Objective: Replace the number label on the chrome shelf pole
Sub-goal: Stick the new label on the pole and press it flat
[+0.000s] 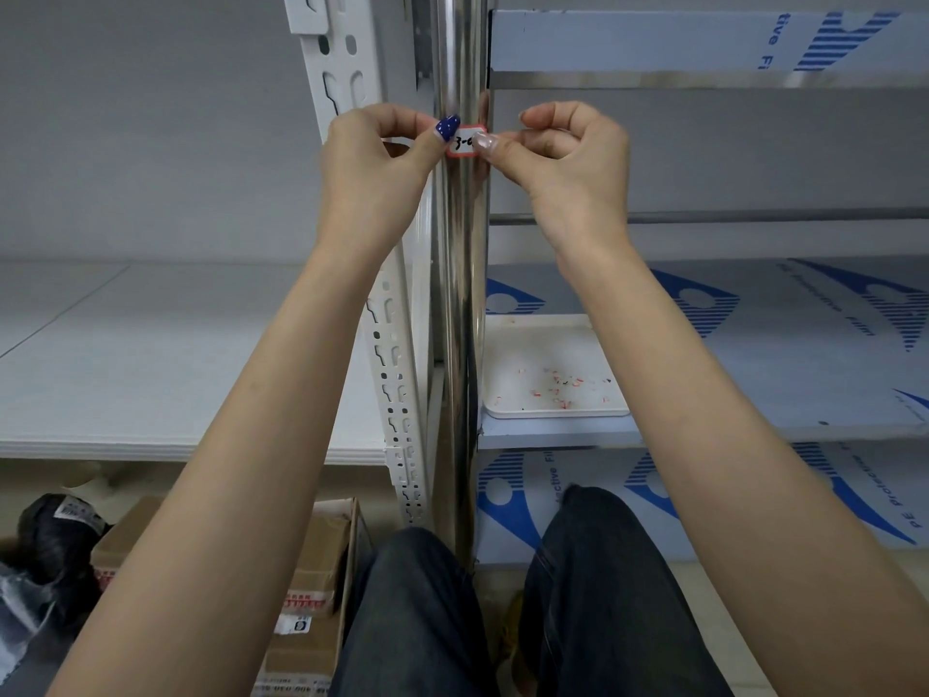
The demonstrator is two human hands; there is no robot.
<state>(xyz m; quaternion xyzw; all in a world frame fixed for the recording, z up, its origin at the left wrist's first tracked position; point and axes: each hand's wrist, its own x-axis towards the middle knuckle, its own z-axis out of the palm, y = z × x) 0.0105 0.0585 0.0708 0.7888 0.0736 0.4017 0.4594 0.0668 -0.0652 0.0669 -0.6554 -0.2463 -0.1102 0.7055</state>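
A chrome shelf pole runs upright through the middle of the view. A small white number label with a red border and black handwriting sits on the pole at hand height. My left hand is curled, its blue-nailed thumb pressing the label's left edge. My right hand is curled too, its thumb tip on the label's right edge, hiding the end of the writing. Both hands touch the label against the pole.
A white slotted upright stands just left of the pole. A white tray holding small red and white label scraps lies on the film-covered steel shelf. Cardboard boxes and a dark bag are on the floor left of my knees.
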